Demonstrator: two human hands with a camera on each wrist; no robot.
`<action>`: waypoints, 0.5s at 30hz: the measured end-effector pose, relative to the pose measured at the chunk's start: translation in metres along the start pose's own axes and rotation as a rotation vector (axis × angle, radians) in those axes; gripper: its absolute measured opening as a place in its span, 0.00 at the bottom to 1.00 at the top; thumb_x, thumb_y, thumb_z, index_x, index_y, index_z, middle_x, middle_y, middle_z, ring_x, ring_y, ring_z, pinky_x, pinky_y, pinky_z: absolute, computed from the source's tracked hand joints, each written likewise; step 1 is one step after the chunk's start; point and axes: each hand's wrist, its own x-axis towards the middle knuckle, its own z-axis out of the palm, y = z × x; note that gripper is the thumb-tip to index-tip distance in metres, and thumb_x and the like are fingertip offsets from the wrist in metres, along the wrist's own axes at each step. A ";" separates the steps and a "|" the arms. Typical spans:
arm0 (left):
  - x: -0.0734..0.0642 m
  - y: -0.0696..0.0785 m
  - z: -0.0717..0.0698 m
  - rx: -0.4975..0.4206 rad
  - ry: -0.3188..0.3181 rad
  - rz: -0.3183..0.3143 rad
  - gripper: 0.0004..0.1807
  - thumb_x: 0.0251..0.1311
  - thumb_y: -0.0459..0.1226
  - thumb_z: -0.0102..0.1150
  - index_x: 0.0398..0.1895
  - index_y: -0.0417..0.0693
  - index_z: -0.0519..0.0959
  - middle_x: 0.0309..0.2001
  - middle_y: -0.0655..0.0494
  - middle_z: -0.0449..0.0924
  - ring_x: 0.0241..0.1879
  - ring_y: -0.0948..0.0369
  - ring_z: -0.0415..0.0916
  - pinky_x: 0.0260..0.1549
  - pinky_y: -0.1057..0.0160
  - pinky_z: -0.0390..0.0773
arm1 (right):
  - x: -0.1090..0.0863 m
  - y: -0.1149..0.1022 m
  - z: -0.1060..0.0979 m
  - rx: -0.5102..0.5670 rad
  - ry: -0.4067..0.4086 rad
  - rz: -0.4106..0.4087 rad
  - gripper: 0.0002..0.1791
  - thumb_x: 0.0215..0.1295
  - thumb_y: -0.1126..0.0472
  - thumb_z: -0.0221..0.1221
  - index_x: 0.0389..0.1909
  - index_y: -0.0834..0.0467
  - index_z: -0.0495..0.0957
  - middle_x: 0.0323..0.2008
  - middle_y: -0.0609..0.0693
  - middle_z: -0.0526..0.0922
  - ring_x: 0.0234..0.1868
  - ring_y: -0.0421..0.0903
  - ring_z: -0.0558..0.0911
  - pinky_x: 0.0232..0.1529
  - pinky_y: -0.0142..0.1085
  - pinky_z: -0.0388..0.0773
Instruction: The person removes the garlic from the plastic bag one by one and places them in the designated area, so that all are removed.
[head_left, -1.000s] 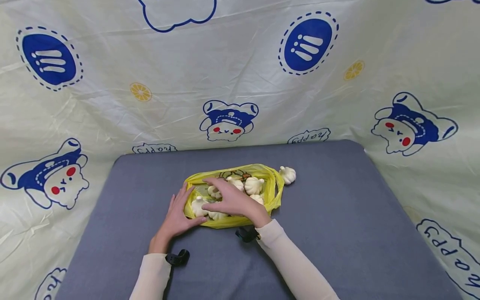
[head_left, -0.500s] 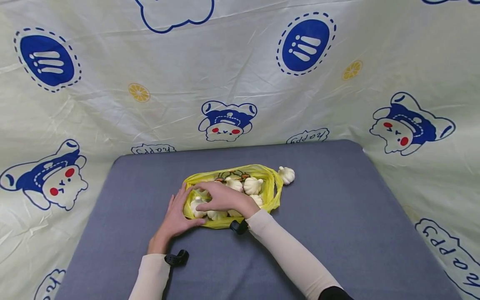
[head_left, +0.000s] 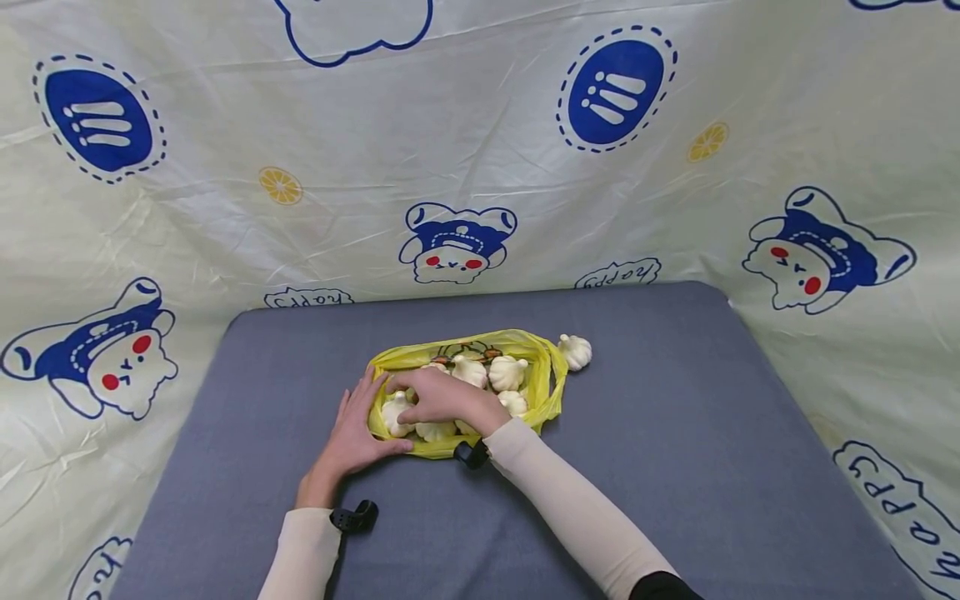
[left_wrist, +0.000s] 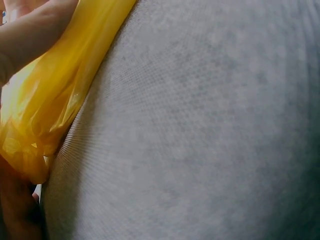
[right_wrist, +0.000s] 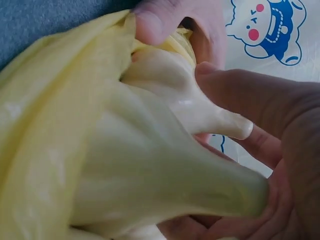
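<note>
On the gray-covered table [head_left: 675,458] sits a yellow plastic bag [head_left: 431,450], its mouth facing up. Your left hand [head_left: 356,429], thumb and fingers spread apart, grips its left end at the rim. Your right hand [head_left: 446,396] is the nearer to the leftmost garlic bulb [right_wrist: 162,80] inside: thumb touching its side, fingers curved beyond, stalk pointing between them. Whether they pinch it, I cannot tell. A loose bulb [head_left: 576,352] lies just beside the bag's right end.
</note>
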 end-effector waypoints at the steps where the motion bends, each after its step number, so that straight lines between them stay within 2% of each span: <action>1: 0.000 -0.001 0.000 0.001 0.000 -0.001 0.65 0.45 0.58 0.80 0.83 0.49 0.53 0.85 0.46 0.38 0.83 0.43 0.39 0.78 0.35 0.33 | 0.001 0.000 0.001 -0.009 -0.002 0.001 0.25 0.66 0.58 0.69 0.64 0.56 0.79 0.59 0.49 0.84 0.40 0.40 0.76 0.43 0.31 0.72; 9: 0.001 -0.002 0.002 0.013 0.001 -0.002 0.65 0.44 0.59 0.79 0.83 0.49 0.54 0.85 0.46 0.39 0.83 0.43 0.39 0.78 0.35 0.33 | 0.003 0.002 0.006 -0.031 -0.008 0.026 0.28 0.66 0.58 0.70 0.66 0.57 0.77 0.64 0.49 0.81 0.49 0.41 0.78 0.51 0.33 0.74; 15: 0.001 -0.002 0.001 0.002 0.004 -0.003 0.65 0.44 0.58 0.80 0.83 0.49 0.54 0.85 0.46 0.39 0.83 0.44 0.39 0.78 0.35 0.33 | 0.004 0.001 0.005 -0.024 0.000 0.013 0.26 0.65 0.58 0.70 0.64 0.57 0.79 0.60 0.49 0.84 0.44 0.40 0.78 0.47 0.31 0.75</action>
